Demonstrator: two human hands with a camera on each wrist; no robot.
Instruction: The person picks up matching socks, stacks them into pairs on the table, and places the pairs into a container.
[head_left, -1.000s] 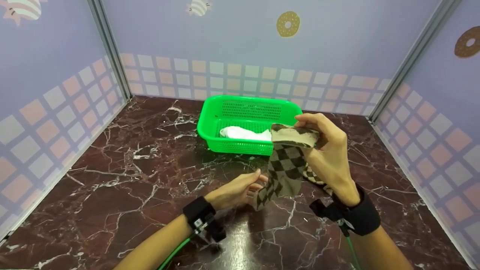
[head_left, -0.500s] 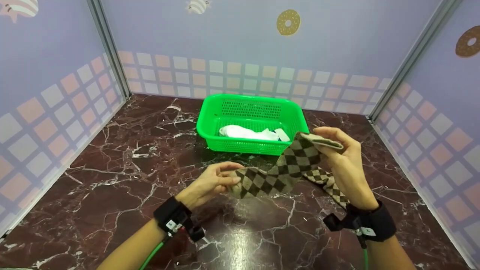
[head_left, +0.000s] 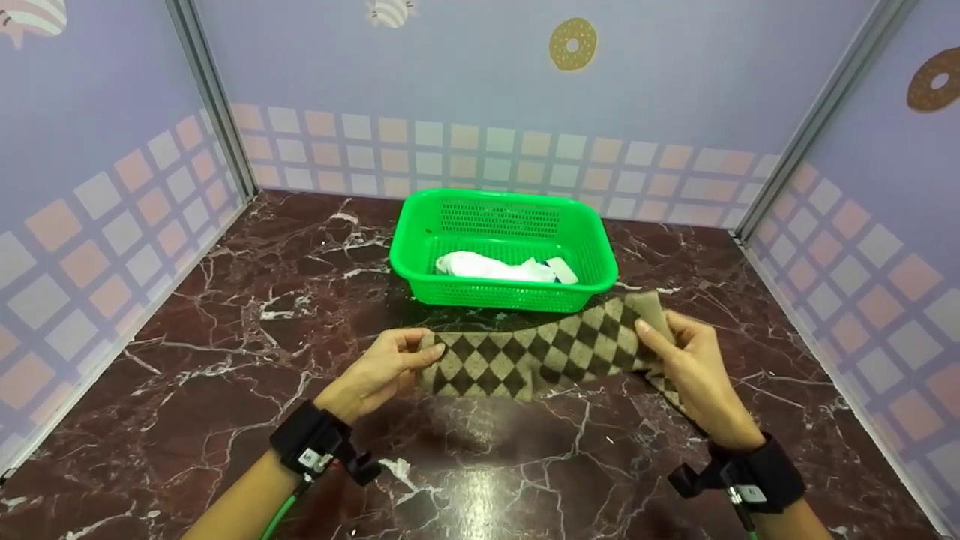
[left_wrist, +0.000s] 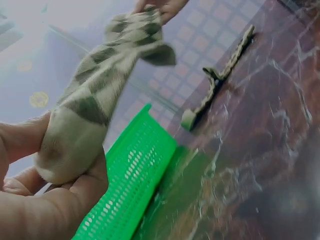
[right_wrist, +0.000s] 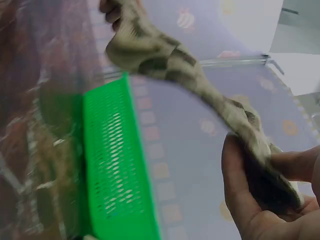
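A beige and brown checkered sock (head_left: 525, 352) is stretched between both hands above the table. My left hand (head_left: 382, 367) pinches its toe end between thumb and fingers; the left wrist view shows the rounded beige toe (left_wrist: 70, 145) in that grip. At the cuff, my right hand (head_left: 694, 367) holds the sock with the thumb on the near side. In the right wrist view, the fingers (right_wrist: 235, 175) and thumb clasp the cuff end. A second checkered sock (head_left: 664, 386) lies on the table, partly hidden behind the right hand; the left wrist view shows this other sock (left_wrist: 220, 80) lying long and narrow.
Beyond the hands stands a green plastic basket (head_left: 495, 295) with perforated sides. Inside it lies a white sock-like item (head_left: 487, 268) with a dark patch near its right end. The dark red marbled table (head_left: 225, 360) is bounded by patterned panels (head_left: 465, 90) at the back and sides.
The left hand went from beside the hanging sock to pinching its toe, then moved left. The right hand lowered and shifted right, so the sock now stretches nearly level.
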